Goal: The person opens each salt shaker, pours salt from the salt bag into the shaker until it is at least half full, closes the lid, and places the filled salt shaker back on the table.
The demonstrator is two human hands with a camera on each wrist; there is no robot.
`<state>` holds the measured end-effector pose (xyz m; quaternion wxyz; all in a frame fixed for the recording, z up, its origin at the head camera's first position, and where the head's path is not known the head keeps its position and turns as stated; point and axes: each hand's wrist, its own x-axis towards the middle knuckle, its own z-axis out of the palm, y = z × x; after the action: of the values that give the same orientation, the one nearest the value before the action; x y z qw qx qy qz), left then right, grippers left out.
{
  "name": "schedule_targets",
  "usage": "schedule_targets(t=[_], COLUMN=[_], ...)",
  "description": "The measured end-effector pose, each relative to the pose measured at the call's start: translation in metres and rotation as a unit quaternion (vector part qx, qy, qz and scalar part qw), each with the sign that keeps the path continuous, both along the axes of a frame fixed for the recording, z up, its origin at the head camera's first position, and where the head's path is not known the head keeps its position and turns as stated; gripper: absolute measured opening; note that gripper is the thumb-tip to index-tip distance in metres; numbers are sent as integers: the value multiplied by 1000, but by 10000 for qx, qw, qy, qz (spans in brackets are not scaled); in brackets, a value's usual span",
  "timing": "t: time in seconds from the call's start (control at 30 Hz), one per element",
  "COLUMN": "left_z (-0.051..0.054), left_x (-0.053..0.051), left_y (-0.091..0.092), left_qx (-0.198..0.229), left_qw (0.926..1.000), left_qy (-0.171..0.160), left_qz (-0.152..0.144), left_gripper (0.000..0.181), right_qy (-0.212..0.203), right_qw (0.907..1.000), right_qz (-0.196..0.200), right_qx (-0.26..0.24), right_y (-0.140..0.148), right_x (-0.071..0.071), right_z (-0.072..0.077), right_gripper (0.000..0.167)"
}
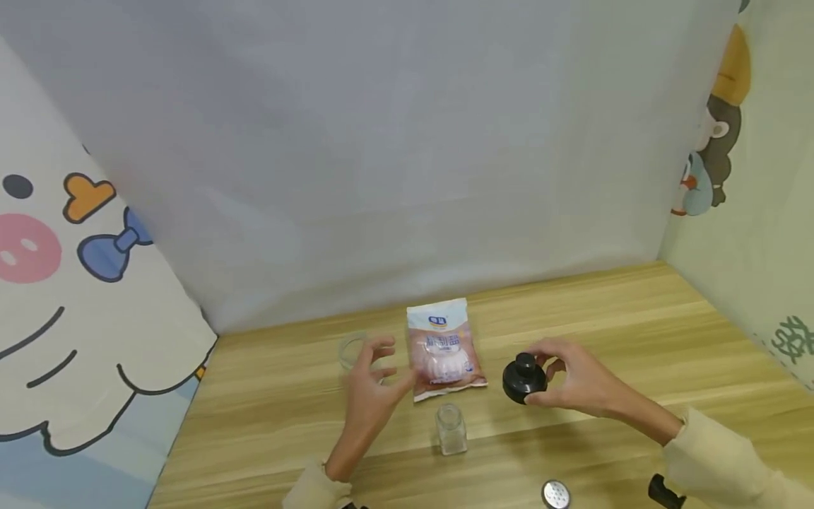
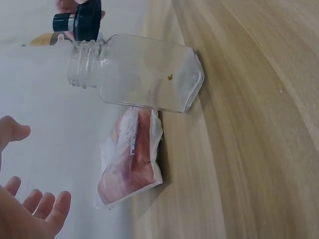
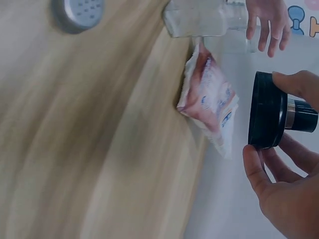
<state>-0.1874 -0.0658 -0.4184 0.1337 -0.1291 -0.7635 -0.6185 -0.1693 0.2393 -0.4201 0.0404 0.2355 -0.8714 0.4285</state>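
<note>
In the head view my right hand [image 1: 575, 382] pinches a round black lid with a knob [image 1: 524, 379] by its rim, above the table. The right wrist view shows thumb and fingers on opposite sides of this lid [image 3: 269, 110]. My left hand [image 1: 372, 396] is raised with parted, slightly bent fingers and nothing in it. Between the hands stands a small square glass jar [image 1: 452, 431], uncapped, its threaded neck upward. A brown speck shows in the jar [image 2: 144, 74] in the left wrist view. Behind it lies a pink-and-white sealed packet [image 1: 444, 350].
A perforated metal shaker cap [image 1: 556, 494] lies near the table's front edge. Behind my left hand is a clear glass container [image 1: 348, 351], partly hidden. The wooden table [image 1: 591, 311] meets a pale wall [image 1: 407, 155] at the back.
</note>
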Motion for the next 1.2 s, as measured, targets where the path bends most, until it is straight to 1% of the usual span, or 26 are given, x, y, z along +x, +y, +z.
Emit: schedule_targets(t=[0.13,0.2,0.37,0.47,0.5,0.6,0.7,0.73,0.8,0.93,1.0,1.03,1.07,1.2], left_z=[-6,-9,-15,-21,-25,-43,-59,-64,-69,-75,-76,-77,-77,-77], left_x=[-2,-3,-7,-11,-13,-21,-29,-31,-34,-37,-38,-39,-40,-46], left_y=[5,7,10,10,10,9,8,8,8,10,11,12,13,16], left_qx=[71,105,90,38,25,-7,-167,-230,-355,-502,-556,-579,-584,-506], left_qw=[9996,9991,9989,9986,9984,9980,9977,9975,9968,9955,9948,9943,9937,9920], left_qy=[-243,-351,-378,-458,-497,-590,-642,-668,-722,-797,-846,-890,-941,-1124], left_qz=[-111,-190,-256,-259,-256,-217,-106,-71,-12,48,92,123,154,286], left_gripper=[47,46,43,41,41,42,44,44,44,43,43,42,42,42], right_qy=[13,-1,-177,-268,-290,-313,-388,-424,-476,-402,-357,-401,-482,-646], right_qw=[9999,9999,9996,9994,9993,9993,9991,9989,9987,9991,9993,9992,9988,9963], right_qz=[19,-32,-161,-170,-182,-170,-134,-101,-55,-54,-70,-32,26,543], right_qx=[-127,-161,-156,-149,-136,-87,-122,-156,-193,-135,-69,-86,-119,-172], right_y=[9,13,19,23,24,26,28,28,29,29,29,29,30,34], right_x=[4,7,13,18,20,25,32,35,40,49,52,53,54,56], right_z=[-13,-20,-38,-46,-49,-55,-62,-64,-68,-74,-76,-77,-77,-75], right_gripper=[46,47,49,49,49,49,51,51,52,53,53,54,55,57])
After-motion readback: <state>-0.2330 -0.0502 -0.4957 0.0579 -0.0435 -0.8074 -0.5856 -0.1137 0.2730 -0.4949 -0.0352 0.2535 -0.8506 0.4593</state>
